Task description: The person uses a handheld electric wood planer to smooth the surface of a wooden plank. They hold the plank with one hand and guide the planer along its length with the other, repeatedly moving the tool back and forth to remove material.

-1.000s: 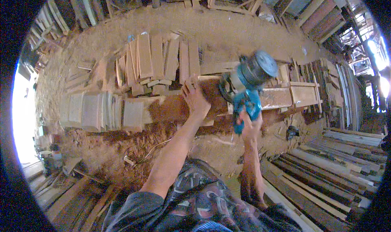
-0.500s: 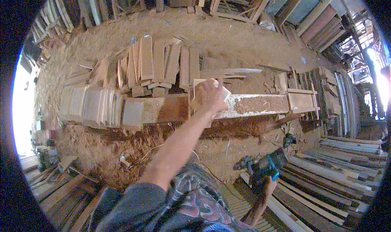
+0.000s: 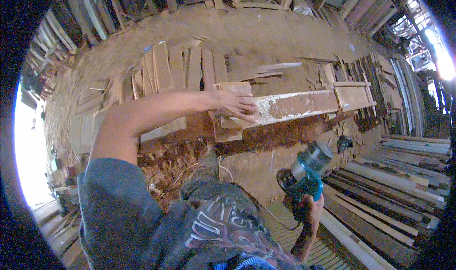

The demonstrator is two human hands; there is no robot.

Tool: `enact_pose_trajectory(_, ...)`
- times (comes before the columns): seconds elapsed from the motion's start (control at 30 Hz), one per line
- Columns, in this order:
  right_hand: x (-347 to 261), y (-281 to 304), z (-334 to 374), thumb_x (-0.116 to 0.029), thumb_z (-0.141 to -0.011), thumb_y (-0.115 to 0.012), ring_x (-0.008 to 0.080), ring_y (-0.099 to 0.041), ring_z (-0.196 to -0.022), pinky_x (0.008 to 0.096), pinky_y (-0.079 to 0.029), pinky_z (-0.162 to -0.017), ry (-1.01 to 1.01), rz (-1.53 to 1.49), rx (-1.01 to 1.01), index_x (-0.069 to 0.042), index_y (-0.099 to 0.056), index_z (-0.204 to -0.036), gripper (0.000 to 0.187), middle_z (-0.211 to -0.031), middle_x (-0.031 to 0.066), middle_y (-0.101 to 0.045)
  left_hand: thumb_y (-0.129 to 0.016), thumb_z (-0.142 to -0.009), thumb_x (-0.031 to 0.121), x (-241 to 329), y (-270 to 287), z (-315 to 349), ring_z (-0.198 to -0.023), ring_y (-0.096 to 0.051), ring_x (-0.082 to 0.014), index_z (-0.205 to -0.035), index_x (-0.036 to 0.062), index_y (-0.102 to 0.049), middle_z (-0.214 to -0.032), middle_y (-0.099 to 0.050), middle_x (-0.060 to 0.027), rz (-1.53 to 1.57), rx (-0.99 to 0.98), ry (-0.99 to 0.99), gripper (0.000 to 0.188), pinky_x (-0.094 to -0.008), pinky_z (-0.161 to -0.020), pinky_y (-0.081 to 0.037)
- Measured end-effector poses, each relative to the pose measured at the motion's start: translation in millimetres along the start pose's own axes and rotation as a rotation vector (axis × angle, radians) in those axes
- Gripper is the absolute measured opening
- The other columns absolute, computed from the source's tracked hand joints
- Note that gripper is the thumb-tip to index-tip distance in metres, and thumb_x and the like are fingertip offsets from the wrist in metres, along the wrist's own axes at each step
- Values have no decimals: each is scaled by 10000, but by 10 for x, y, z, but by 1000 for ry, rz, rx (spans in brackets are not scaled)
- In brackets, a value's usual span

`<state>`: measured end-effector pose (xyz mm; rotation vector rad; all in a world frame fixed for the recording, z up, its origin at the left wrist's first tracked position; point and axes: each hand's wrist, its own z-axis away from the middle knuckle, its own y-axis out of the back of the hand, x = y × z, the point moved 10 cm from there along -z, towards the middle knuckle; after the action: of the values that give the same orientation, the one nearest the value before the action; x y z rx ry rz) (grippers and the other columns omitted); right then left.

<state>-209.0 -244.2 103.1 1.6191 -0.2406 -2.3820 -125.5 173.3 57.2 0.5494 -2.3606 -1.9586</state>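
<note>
My left hand (image 3: 235,105) lies across a short pale wooden board (image 3: 229,135), its fingers stretched out toward the right. The board sits crosswise on a long beam-like bench (image 3: 299,106) with flaking white paint. Part of the board is hidden under my hand and wrist. Low on the right, my right hand (image 3: 311,207) is closed round the handle of a teal and dark power tool (image 3: 308,175). That tool is held in front of the bench, tilted and slightly blurred; its exact kind I cannot make out.
Several short boards (image 3: 164,70) lean in a row behind the bench. Others (image 3: 83,127) stand stacked at its left end, partly behind my arm. A pale wooden frame (image 3: 354,97) rests at the right end. Long planks (image 3: 380,199) lie at lower right. A cord (image 3: 268,213) runs near my legs.
My left arm has swung round to reach in from the left, and its fingers have straightened over the board. The power tool has been raised and turned toward the bench.
</note>
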Motion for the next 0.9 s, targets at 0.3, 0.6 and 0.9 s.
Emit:
enact_pose_trajectory(0.3, -1210, -1061, 10, -59, -870, -685, 110, -629, -788, 260, -523, -683, 109, -116, -338, -53, -442, -1488, 664, -1052, 57, -669, -479, -995, 456, -161, -276, 1127, -1511, -194, -428, -1567, -6, -217, -1617, -242, -246, 174, 264, 2080, 780, -553, -1227, -163)
enact_pose_trajectory(0.6, -1057, -1802, -292, -87, -813, -708, 151, -616, -931, 296, -524, -819, 275, -27, -521, -106, -234, -1612, 930, -1134, 55, -628, -386, -1051, 376, -42, -517, 1141, -1520, -163, -432, -1578, 36, -241, -1640, -208, -226, 335, 453, 2162, 643, -565, -1229, -138)
enact_pose_trajectory(0.9, -407, -1803, -230, -25, -816, -779, 114, -636, -897, 316, -529, -793, 110, 258, -614, -70, -590, -1126, 366, -977, 19, -662, -414, -1056, 350, 0, -291, 1126, -1492, -250, -414, -1510, -33, -362, -1585, -328, -247, 240, 722, 2092, 597, -502, -1225, -207)
